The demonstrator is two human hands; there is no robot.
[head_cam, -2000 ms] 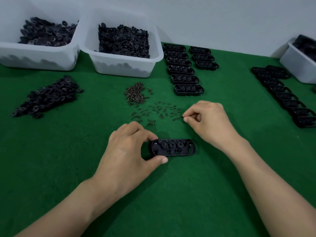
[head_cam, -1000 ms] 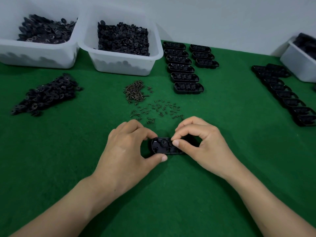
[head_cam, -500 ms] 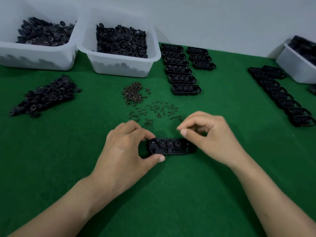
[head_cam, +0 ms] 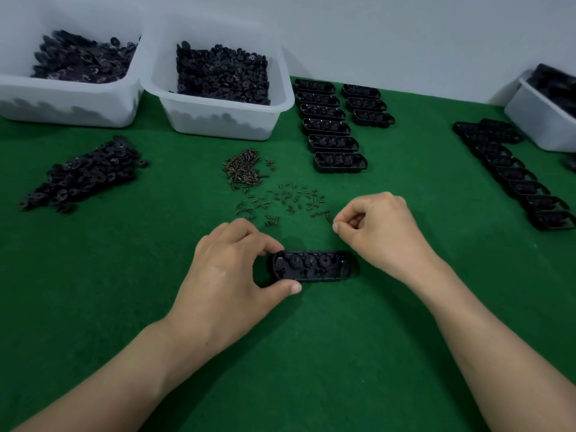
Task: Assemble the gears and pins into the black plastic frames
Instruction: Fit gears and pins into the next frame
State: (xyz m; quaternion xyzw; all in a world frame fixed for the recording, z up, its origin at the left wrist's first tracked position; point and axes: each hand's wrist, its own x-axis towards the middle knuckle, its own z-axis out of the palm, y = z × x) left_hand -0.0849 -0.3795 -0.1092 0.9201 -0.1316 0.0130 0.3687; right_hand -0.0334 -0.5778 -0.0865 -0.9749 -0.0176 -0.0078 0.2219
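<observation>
Head view: a third white plastic bin (head_cam: 536, 129) at 3 o'clock is cut off by the picture's edge. The overlapping row of empty black frames (head_cam: 514, 182) beside it is too dark to count, perhaps eight. The right hand (head_cam: 383, 235) has its fingers curled, with thumb and forefinger tips meeting at the near edge of the scattered small brownish metal pins (head_cam: 290, 199). Whether a pin sits between them I cannot tell.

The black oblong plastic frame (head_cam: 311, 274) lies flat on the green felt counter (head_cam: 311, 353) at centre. The left hand (head_cam: 230, 275) pinches its 9 o'clock end between thumb and forefinger. The right hand is near its 1 o'clock corner.

Three round black gears (head_cam: 310, 260) sit in a row inside it. Nine filled frames (head_cam: 333, 143) lie at 12 o'clock in two columns, six and three. Two white plastic tubs (head_cam: 218, 123) at 10 and 11 o'clock hold more gears. One loose gear heap (head_cam: 84, 176) lies at 9 o'clock, and one tight pin heap (head_cam: 243, 171) at 11 o'clock.
</observation>
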